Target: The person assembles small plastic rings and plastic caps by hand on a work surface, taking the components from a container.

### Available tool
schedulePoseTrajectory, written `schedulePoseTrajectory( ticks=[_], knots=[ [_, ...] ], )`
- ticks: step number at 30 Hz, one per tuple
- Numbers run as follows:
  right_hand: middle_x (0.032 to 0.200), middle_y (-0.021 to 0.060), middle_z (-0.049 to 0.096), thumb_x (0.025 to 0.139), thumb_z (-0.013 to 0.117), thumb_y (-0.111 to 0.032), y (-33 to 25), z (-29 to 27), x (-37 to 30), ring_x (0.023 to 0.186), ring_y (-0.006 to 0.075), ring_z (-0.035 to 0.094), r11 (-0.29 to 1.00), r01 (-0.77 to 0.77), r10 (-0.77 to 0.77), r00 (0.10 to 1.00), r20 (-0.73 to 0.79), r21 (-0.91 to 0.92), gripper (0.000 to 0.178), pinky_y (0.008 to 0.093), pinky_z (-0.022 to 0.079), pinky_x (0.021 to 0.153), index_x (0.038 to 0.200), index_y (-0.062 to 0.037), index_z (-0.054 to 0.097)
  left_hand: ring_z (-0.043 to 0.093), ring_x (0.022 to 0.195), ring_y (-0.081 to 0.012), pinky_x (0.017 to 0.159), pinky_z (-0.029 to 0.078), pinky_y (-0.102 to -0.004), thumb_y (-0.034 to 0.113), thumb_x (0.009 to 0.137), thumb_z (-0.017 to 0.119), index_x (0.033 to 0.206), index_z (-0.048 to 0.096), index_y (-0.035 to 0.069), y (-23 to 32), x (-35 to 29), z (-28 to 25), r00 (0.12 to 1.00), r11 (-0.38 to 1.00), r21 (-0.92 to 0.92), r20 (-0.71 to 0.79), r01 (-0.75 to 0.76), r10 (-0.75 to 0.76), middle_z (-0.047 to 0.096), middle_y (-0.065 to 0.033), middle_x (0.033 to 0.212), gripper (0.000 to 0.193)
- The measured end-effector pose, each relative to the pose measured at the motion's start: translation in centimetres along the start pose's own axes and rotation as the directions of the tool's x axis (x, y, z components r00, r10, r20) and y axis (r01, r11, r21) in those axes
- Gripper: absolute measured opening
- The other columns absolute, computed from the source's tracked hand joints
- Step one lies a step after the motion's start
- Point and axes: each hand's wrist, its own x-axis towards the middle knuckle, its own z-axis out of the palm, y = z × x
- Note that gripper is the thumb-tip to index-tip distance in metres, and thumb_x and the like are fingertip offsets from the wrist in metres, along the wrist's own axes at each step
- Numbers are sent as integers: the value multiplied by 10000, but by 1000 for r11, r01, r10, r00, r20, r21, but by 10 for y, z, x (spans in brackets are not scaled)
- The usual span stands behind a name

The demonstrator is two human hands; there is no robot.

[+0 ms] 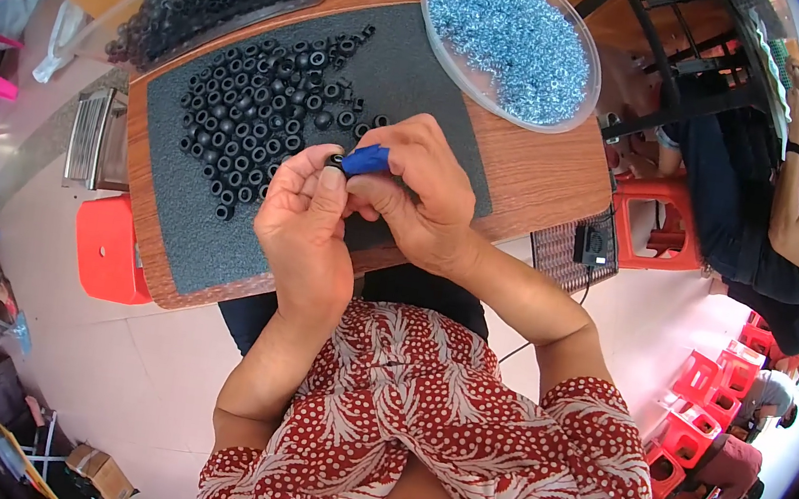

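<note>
My left hand (310, 223) pinches a small black round part (334, 160) between thumb and fingertip, above the near edge of the dark grey mat (184, 236). Up against it is my right hand (422, 192), its fingers closed together. Blue tape or cloth (366, 159) covers the right index fingertip, right beside the black part. Whatever the right fingers may hold is hidden. Just beyond both hands, many loose black ring-like parts (246, 113) lie spread over the mat, some with their holes facing up.
A clear bin of black parts (230, 0) stands at the far left of the wooden table (546, 173). A round tub (482, 81) of small clear-blue pieces overlaps the mat's far right. Red stools (107, 251) flank the table; a person in dark clothes (720, 191) is at right.
</note>
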Motion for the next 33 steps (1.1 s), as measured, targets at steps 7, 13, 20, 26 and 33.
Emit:
schedulePoseTrajectory(
  ticks=[7, 13, 20, 26, 33],
  knots=[
    [894, 118, 581, 681, 697, -55, -6, 2, -3, 799, 282, 521, 999, -28, 29, 1000, 2, -34, 225, 353, 434, 664, 879, -9, 601, 549, 785, -96, 720, 458, -213, 51, 902, 540, 1072, 488, -31, -3, -2, -2, 987, 987, 44, -43, -152, 154, 587, -63, 905, 196],
    [919, 99, 596, 702, 736, -72, -8, -1, -6, 816, 198, 528, 987, -157, 154, 986, 60, 44, 278, 288, 435, 654, 943, 6, 623, 549, 824, -89, 755, 458, -211, 51, 894, 556, 1079, 492, -30, -2, -1, -9, 988, 989, -10, 40, -149, 150, 580, -56, 934, 213],
    [855, 73, 591, 705, 738, -84, -21, -7, 3, 773, 191, 518, 985, -165, 171, 976, 134, -56, 247, 278, 426, 633, 913, -3, 630, 540, 843, -82, 764, 445, -206, 47, 897, 554, 1080, 494, -32, -6, -4, -9, 952, 933, 189, 31, -306, 305, 567, -47, 949, 208],
    [775, 62, 567, 706, 727, -57, -25, -12, 10, 692, 179, 514, 981, -138, 163, 967, 197, -136, 186, 273, 415, 594, 838, 3, 611, 532, 837, -74, 763, 440, -204, 57, 897, 563, 1078, 498, -32, -10, -5, -12, 940, 916, 213, 44, -341, 340, 564, -44, 955, 212],
    [791, 21, 581, 759, 649, 28, -26, -17, 7, 685, 71, 531, 865, -465, 435, 882, 182, 188, 123, 208, 422, 585, 874, 18, 606, 565, 758, -111, 693, 478, -243, 72, 883, 578, 1054, 518, -46, -2, -3, -5, 971, 961, 148, 82, -234, 224, 588, -68, 893, 216]
  ],
)
